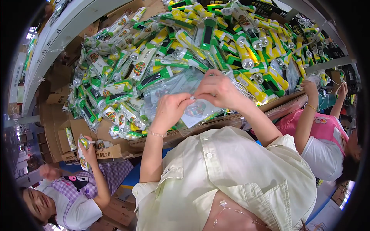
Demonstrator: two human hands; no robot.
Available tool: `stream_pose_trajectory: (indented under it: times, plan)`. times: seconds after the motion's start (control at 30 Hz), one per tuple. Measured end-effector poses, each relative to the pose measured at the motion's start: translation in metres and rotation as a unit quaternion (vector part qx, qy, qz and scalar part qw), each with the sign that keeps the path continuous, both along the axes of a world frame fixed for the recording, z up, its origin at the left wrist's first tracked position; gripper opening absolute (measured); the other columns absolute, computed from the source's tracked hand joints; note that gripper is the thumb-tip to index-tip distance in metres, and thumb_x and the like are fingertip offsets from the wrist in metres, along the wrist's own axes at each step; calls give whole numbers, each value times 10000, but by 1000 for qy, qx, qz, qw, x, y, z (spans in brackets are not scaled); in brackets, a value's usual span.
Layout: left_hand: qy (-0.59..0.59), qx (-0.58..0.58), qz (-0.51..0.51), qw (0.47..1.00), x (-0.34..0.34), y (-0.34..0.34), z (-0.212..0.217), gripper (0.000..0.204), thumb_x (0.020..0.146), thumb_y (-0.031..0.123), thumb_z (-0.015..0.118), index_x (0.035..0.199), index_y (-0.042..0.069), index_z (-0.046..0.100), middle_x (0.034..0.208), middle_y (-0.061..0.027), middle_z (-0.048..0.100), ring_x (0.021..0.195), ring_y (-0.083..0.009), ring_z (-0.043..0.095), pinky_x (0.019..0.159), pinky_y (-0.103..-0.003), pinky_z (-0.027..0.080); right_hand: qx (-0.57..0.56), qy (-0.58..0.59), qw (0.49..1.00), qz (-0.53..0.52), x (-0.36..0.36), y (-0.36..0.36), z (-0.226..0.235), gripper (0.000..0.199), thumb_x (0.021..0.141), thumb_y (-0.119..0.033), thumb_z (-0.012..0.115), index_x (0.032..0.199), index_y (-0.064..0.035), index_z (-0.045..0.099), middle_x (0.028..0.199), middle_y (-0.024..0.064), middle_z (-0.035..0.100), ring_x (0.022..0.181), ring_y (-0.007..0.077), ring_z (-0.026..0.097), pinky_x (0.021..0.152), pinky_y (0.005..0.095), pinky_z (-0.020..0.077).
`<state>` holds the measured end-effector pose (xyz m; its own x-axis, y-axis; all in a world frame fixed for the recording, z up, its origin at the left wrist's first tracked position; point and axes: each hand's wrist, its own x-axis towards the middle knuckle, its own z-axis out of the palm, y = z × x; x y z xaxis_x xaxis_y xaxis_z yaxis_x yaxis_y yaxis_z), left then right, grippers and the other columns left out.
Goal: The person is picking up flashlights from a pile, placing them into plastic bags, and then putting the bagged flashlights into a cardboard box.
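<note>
My left hand (170,110) and my right hand (219,91) meet over the pile, fingertips pinched together. Between them is a small whitish bit, too small to name. Below lie flat clear plastic bags (162,91) and a printed white leaflet (200,115) with a round colourful picture. Thin white cables (239,81) loop out beside my right hand; whether it grips them is hidden. Beyond my hands is a heap of green, yellow and white flashlights (244,54), some bare and some in clear bags, such as the bagged flashlight (144,63).
A large cardboard box wall (266,111) runs along the heap's near side. At the left, a person (83,184) holds a bagged flashlight (83,152) by a small carton (110,152). At the right, another person (322,142) handles white cable. A metal frame (50,50) rises at the left.
</note>
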<state>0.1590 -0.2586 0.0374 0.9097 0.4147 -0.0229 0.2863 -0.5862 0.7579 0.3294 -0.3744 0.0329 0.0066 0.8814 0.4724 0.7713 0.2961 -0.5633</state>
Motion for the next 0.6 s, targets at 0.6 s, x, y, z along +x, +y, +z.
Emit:
stream_pose_trajectory:
  times: [0.6]
  plan:
    - [57,150,31,987,-36,-14,-21,163,807,229,656,856,83,707,606,-141,600,522,-281,584,531,-348,447,-155,-121,979,59,-12,-16,-28,27,752,-148,664,762,-170,653,647,-16,566,686,186,586,932,447,369]
